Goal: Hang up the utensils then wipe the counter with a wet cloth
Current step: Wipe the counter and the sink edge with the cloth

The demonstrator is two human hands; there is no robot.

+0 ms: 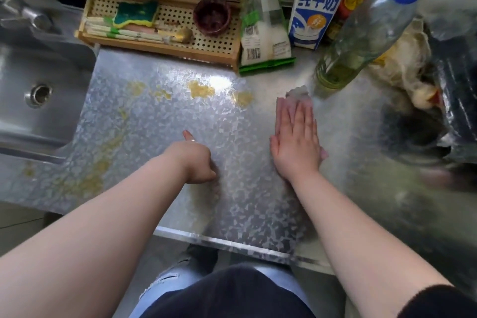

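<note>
My right hand (296, 137) lies flat with straight fingers on a pale cloth (299, 92), pressing it onto the shiny foil-covered counter (232, 201); only the cloth's far tip and a bit by my thumb show. My left hand (195, 159) rests on the counter to the left, its fingers curled under with one finger stretched out, holding nothing. Yellowish stains (201, 89) spread across the counter's far part and down its left side (95, 170). No utensils for hanging are visible.
A steel sink (38, 93) sits at the left. At the back stands a wooden rack (160, 20) with a sponge, chopsticks and a brown cup. A rice bag (265, 33), milk carton (317, 5), oil bottle (366, 31) and dark bags (451, 100) crowd the right.
</note>
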